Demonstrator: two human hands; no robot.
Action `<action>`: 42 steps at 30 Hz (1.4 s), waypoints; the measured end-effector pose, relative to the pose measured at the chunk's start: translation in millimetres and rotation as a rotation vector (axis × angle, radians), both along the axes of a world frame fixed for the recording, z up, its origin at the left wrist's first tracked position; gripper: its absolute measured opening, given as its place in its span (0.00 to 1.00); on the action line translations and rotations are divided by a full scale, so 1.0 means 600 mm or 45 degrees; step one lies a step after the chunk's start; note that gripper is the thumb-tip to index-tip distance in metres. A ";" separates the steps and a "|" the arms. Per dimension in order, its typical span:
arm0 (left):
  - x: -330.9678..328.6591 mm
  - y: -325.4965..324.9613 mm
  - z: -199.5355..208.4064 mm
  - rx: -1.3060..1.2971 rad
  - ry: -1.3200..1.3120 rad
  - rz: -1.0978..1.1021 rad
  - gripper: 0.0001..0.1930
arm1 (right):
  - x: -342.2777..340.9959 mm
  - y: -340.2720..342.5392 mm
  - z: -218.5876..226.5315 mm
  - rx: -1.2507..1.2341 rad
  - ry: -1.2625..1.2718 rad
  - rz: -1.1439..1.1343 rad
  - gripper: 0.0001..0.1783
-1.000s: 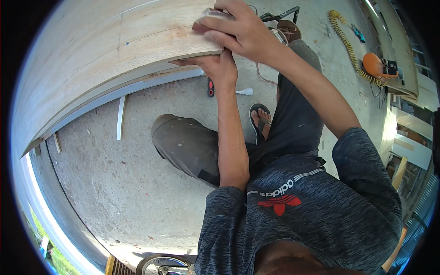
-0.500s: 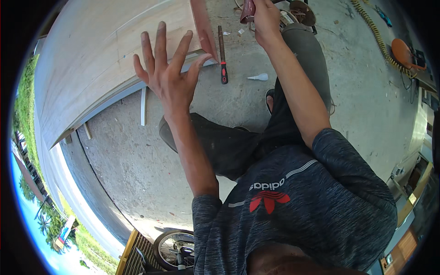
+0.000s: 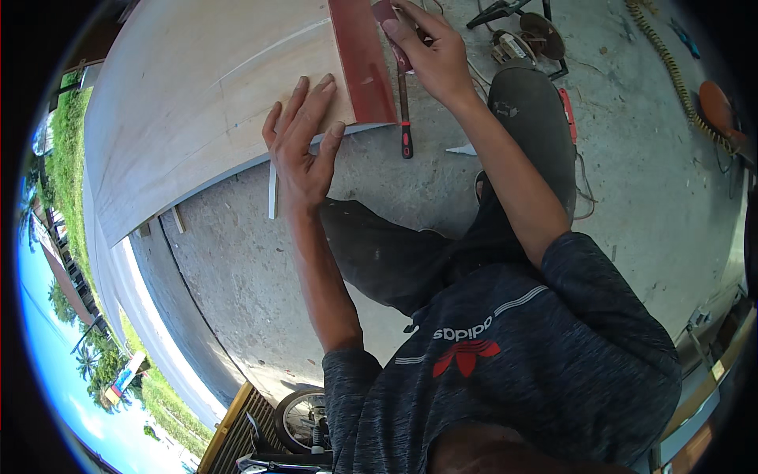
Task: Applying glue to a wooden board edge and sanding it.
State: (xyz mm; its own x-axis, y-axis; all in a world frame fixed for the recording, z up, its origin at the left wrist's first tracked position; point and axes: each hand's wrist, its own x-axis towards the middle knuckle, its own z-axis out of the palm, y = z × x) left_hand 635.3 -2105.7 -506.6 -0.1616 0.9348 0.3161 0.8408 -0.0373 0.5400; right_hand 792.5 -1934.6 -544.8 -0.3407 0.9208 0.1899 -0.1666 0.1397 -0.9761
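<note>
A large pale wooden panel (image 3: 197, 110) with a red-brown painted strip (image 3: 365, 71) along its right side takes up the upper left. My left hand (image 3: 304, 150) is over the panel's near edge with fingers stretched out, the fingertips appearing to rest on its surface. In my right hand (image 3: 442, 63) is a piece of dark red sandpaper (image 3: 387, 14), pinched between thumb and fingers close to the strip's right edge. Just below it, a file (image 3: 406, 141) with a red and black handle lies on the floor; its upper end is partly covered by the sandpaper.
A white pointed nozzle (image 3: 461, 149) lies on the concrete by my foot. Beyond my knee are a corded tool (image 3: 509, 47) and a red tool (image 3: 567, 114). A coiled yellow hose (image 3: 671, 75) runs at the right. A bicycle wheel (image 3: 298, 423) stands at lower left.
My left hand has come down from a raised, spread pose to the panel's near edge. My right hand has moved left with the sandpaper to the red-brown strip. The view has shifted slightly.
</note>
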 end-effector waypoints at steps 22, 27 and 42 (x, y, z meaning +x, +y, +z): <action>0.064 0.035 -0.055 0.388 0.267 0.641 0.43 | -0.131 0.173 0.048 1.288 -0.711 0.013 0.16; 0.065 0.023 -0.050 0.298 0.301 0.661 0.41 | -0.064 0.066 0.027 1.375 -0.462 0.372 0.15; 0.054 0.024 -0.023 0.167 0.230 0.508 0.39 | -0.086 0.098 0.046 1.457 -0.438 0.349 0.13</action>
